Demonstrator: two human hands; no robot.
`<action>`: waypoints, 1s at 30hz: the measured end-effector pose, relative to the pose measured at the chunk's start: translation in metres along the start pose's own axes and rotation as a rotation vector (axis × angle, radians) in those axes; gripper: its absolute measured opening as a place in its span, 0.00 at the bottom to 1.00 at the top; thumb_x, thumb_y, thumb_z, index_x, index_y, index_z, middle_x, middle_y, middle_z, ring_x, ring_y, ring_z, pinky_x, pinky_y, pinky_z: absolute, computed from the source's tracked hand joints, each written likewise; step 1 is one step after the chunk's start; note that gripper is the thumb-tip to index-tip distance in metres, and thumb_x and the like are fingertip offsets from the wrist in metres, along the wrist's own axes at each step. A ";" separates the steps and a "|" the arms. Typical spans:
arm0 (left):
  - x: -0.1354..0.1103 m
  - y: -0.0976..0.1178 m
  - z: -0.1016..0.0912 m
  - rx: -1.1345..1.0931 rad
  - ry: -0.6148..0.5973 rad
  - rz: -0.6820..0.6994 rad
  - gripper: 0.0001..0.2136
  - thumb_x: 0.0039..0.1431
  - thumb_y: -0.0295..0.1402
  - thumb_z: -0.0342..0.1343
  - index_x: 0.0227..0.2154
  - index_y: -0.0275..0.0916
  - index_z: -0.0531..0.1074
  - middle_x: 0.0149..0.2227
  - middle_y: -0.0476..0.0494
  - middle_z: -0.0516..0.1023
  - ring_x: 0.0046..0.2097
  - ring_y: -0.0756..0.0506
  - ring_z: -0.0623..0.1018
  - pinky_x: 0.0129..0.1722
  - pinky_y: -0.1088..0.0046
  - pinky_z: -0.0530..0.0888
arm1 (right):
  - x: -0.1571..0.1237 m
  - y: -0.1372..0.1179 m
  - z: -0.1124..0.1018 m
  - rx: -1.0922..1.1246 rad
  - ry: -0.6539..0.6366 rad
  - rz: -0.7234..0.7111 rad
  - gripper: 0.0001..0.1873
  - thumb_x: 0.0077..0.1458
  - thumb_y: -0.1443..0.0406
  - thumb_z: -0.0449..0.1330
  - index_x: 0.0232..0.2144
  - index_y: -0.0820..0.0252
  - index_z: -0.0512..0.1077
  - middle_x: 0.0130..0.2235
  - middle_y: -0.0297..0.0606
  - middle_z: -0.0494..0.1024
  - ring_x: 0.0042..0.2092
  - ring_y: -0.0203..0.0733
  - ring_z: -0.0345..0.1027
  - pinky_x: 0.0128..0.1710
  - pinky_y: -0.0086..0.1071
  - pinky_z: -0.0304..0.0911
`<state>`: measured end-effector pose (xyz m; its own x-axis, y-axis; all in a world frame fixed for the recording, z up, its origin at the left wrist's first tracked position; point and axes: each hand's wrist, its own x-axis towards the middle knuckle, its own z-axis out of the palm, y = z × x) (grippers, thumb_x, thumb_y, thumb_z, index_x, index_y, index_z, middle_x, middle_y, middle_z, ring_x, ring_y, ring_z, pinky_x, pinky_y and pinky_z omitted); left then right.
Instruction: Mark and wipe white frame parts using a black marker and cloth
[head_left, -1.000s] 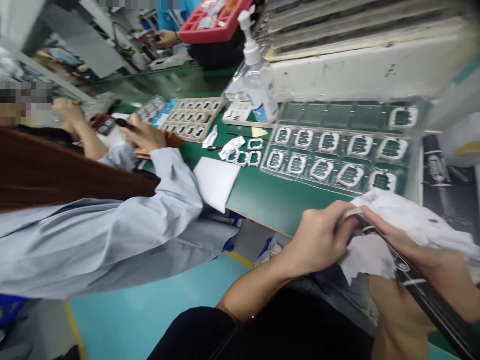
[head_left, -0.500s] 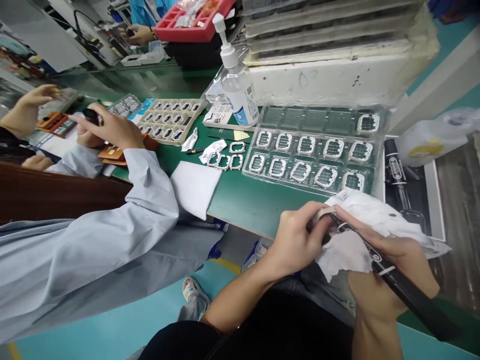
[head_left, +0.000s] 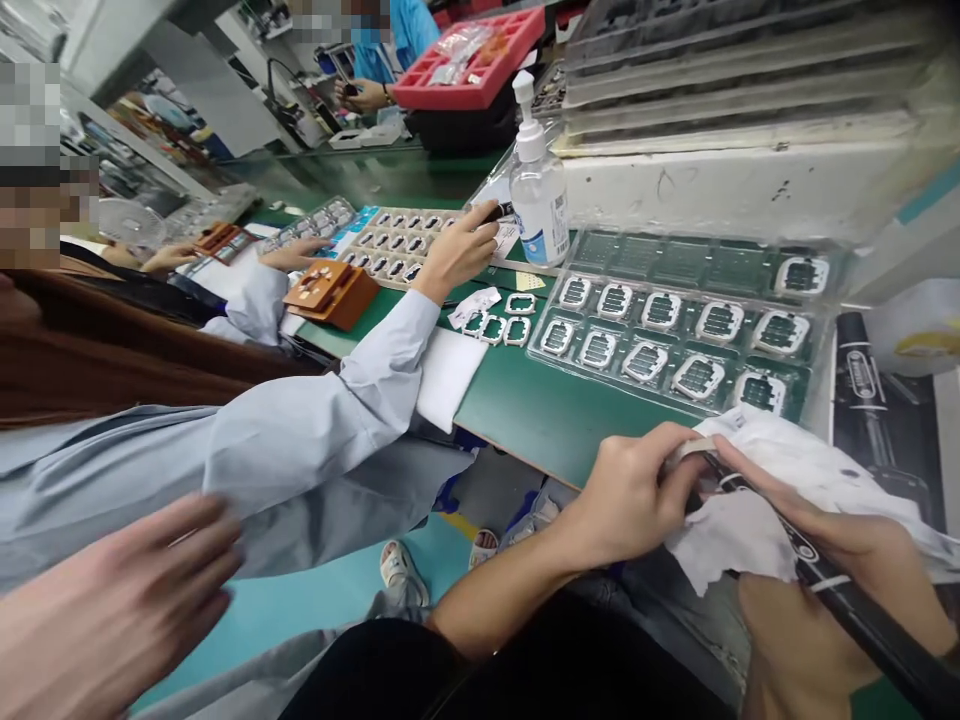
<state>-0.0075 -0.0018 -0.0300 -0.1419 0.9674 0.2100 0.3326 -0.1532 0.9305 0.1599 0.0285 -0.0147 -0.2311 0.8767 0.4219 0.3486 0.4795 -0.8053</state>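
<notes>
My left hand (head_left: 634, 490) is closed, pinching a small pale metal frame (head_left: 699, 447) between thumb and fingers. My right hand (head_left: 877, 550) is wrapped round a black marker pen (head_left: 889, 625), whose tip end meets the frame. A crumpled white tissue (head_left: 735, 540) is tucked against the right hand, beneath the pen. Just beyond my hands lies a larger white cloth (head_left: 787, 445), overlapping the near edge of a clear plastic tray (head_left: 682, 262). Several metal frames (head_left: 661, 311) sit in the tray's pockets.
A pump bottle (head_left: 538, 195) stands behind some loose frames (head_left: 492, 329) and a folded white cloth (head_left: 450, 375). Left of me, a co-worker's sleeve (head_left: 315, 420) reaches across to a beige tray (head_left: 386, 262) and an orange block (head_left: 330, 290). Another person's blurred hand (head_left: 135, 600) enters lower left.
The view has swung left. The co-worker's hand has moved rightward toward the pump bottle with a dark object. Another person's hand has appeared at lower left. My grip looks unchanged.
</notes>
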 end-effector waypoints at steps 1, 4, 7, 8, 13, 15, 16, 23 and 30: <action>0.000 0.001 -0.001 0.003 -0.002 -0.003 0.10 0.78 0.35 0.58 0.54 0.41 0.82 0.37 0.46 0.89 0.38 0.46 0.87 0.42 0.73 0.81 | 0.000 -0.003 0.000 -0.027 0.024 0.022 0.19 0.65 0.61 0.69 0.56 0.45 0.89 0.58 0.35 0.91 0.56 0.61 0.90 0.64 0.52 0.85; -0.001 0.005 -0.004 -0.006 0.014 -0.010 0.09 0.77 0.35 0.59 0.51 0.40 0.83 0.37 0.45 0.89 0.37 0.46 0.87 0.41 0.74 0.80 | -0.002 -0.014 0.006 -0.108 0.171 0.069 0.14 0.67 0.60 0.69 0.52 0.49 0.90 0.53 0.39 0.93 0.55 0.61 0.90 0.62 0.52 0.84; -0.001 0.005 -0.006 -0.076 0.006 -0.059 0.08 0.76 0.34 0.60 0.49 0.39 0.83 0.35 0.46 0.89 0.36 0.47 0.87 0.40 0.74 0.80 | -0.008 -0.017 0.017 0.019 0.278 0.000 0.07 0.61 0.63 0.74 0.42 0.53 0.89 0.49 0.41 0.93 0.48 0.60 0.92 0.51 0.49 0.87; 0.000 0.005 -0.007 -0.127 -0.001 -0.088 0.08 0.76 0.33 0.60 0.49 0.39 0.83 0.35 0.46 0.89 0.36 0.46 0.87 0.40 0.74 0.81 | -0.010 -0.017 0.020 0.122 0.284 -0.027 0.08 0.58 0.66 0.76 0.41 0.53 0.86 0.50 0.42 0.93 0.47 0.60 0.92 0.49 0.50 0.88; 0.005 0.002 -0.006 -0.470 -0.012 -0.255 0.11 0.71 0.41 0.68 0.45 0.38 0.80 0.38 0.44 0.88 0.38 0.44 0.90 0.41 0.70 0.87 | -0.009 -0.018 0.025 0.392 0.329 -0.026 0.14 0.51 0.73 0.77 0.38 0.55 0.82 0.49 0.44 0.93 0.45 0.61 0.92 0.40 0.49 0.90; 0.010 0.004 -0.007 -0.584 -0.022 -0.313 0.17 0.67 0.46 0.73 0.43 0.38 0.79 0.37 0.42 0.88 0.38 0.42 0.90 0.41 0.68 0.89 | -0.007 -0.020 0.025 0.420 0.394 -0.018 0.10 0.53 0.73 0.76 0.36 0.58 0.83 0.44 0.46 0.93 0.40 0.60 0.92 0.37 0.48 0.90; 0.012 0.005 -0.008 -0.626 -0.028 -0.334 0.19 0.64 0.49 0.75 0.42 0.38 0.79 0.37 0.41 0.89 0.38 0.42 0.91 0.41 0.67 0.89 | -0.006 -0.019 0.025 0.429 0.445 -0.018 0.09 0.53 0.72 0.77 0.36 0.59 0.83 0.42 0.46 0.94 0.37 0.59 0.91 0.35 0.47 0.89; 0.013 0.011 -0.016 -0.695 0.008 -0.382 0.22 0.59 0.47 0.80 0.43 0.37 0.79 0.39 0.36 0.91 0.39 0.39 0.93 0.36 0.70 0.89 | -0.018 -0.004 0.022 0.345 0.529 0.006 0.14 0.58 0.62 0.77 0.44 0.57 0.80 0.34 0.33 0.86 0.30 0.46 0.84 0.30 0.39 0.81; 0.009 0.011 -0.015 -0.652 0.038 -0.369 0.17 0.62 0.43 0.78 0.42 0.37 0.81 0.35 0.40 0.90 0.37 0.40 0.91 0.29 0.72 0.87 | -0.022 -0.006 0.021 0.328 0.413 -0.076 0.10 0.61 0.68 0.74 0.43 0.51 0.81 0.36 0.32 0.86 0.33 0.42 0.82 0.29 0.35 0.76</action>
<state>-0.0191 0.0020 -0.0139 -0.1731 0.9733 -0.1510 -0.3612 0.0799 0.9291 0.1441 0.0052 -0.0279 0.1557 0.8139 0.5597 0.0273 0.5629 -0.8261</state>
